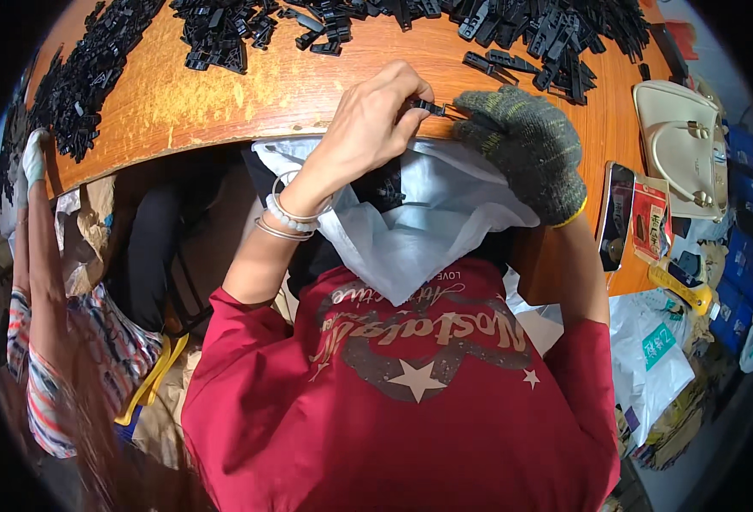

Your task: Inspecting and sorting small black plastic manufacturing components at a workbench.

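Note:
My bare left hand pinches a small black plastic part just over the table's front edge. Close beside it, my right hand, in a dark grey knitted glove with a yellow cuff, has its fingers curled in at the part's right end. A thin, light-coloured bit shows between the part and the glove; what the gloved fingertips grip is hidden. Below both hands, an open white plastic bag spreads over my lap, with some black parts inside.
Heaps of black plastic parts line the far side of the wooden table. At right lie a dark phone, a red packet, a cream handbag and a yellow tool. A co-worker's arm is at left.

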